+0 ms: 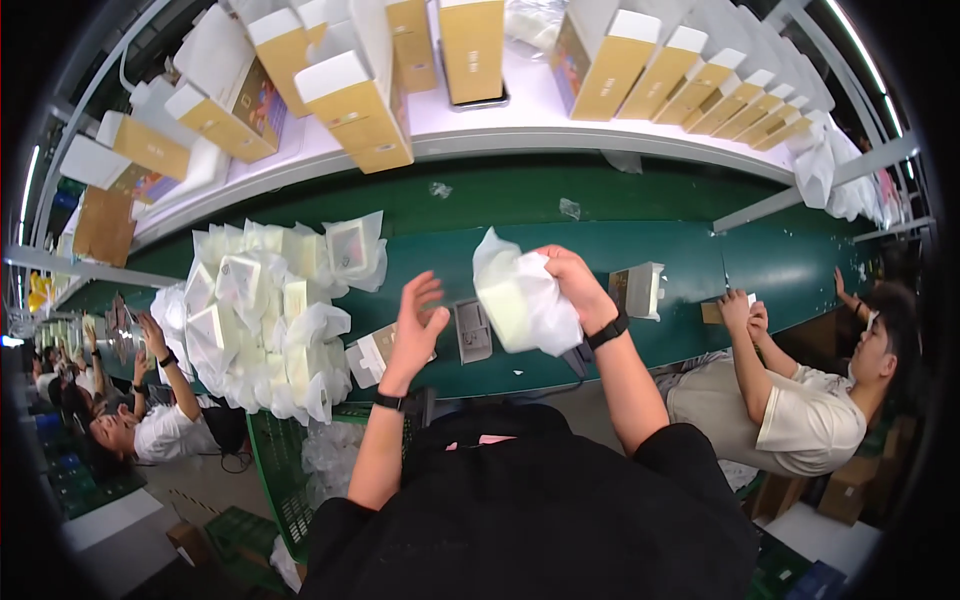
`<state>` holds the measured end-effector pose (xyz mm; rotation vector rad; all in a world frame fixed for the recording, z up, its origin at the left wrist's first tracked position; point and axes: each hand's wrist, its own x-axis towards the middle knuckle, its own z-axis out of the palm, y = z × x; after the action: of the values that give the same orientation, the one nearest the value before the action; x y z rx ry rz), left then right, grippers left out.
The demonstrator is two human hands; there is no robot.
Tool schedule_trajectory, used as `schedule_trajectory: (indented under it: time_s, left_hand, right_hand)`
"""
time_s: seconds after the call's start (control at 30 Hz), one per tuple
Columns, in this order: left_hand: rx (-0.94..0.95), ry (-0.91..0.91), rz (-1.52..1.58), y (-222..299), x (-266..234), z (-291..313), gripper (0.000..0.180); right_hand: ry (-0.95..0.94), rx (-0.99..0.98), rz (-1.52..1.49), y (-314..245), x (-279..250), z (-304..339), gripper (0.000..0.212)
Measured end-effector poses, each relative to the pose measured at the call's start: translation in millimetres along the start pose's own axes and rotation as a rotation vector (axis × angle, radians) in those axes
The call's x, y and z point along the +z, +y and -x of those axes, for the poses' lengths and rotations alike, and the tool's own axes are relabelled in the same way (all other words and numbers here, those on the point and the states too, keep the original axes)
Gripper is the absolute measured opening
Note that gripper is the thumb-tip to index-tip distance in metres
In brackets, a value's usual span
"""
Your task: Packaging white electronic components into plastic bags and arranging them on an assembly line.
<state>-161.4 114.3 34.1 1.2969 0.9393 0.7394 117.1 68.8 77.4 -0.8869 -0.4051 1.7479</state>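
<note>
My right hand (578, 285) grips a pale device in a translucent white bag (510, 300), raised over the green bench. Its fingers pinch the bag's loose right side. My left hand (415, 325) is empty, fingers apart, to the left of the bagged device. Between the two hands a small open box with a grey inside (473, 331) lies on the bench. Below my left hand is a partly covered box with a white flap (370, 358). Farther left rises a large pile of bagged pale devices (260, 310).
A raised shelf (560, 135) at the back carries rows of open yellow boxes (612, 75). Another open box (637, 290) stands right of my hand. A co-worker (790, 400) works at the right, others at the left. A green crate (275, 480) sits below the bench's near edge.
</note>
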Motion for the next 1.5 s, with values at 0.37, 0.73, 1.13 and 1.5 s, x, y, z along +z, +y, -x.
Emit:
schedule_trajectory:
  time_s: [0.37,0.73,1.13,1.5]
  left_hand:
    - [-0.338,-0.217,0.733,-5.2,72.8,16.7,0.073]
    - [-0.532,-0.336,1.073,-27.6,70.0,95.1,0.049]
    - [-0.028,0.020,-0.700,13.7,12.8,52.0,0.060]
    - [-0.189,-0.186,-0.334,-52.2,-2.8,26.9,0.069]
  right_hand:
    - [0.258,-0.349,0.418,-20.6,71.8,98.0,0.040]
    - [0.486,-0.426,0.674,117.4,65.7,110.9,0.082]
    - [0.471,0.001,-0.032,120.3,30.0,114.7,0.071]
    - [0.601,-0.374,1.069,106.9,7.4,22.1,0.054]
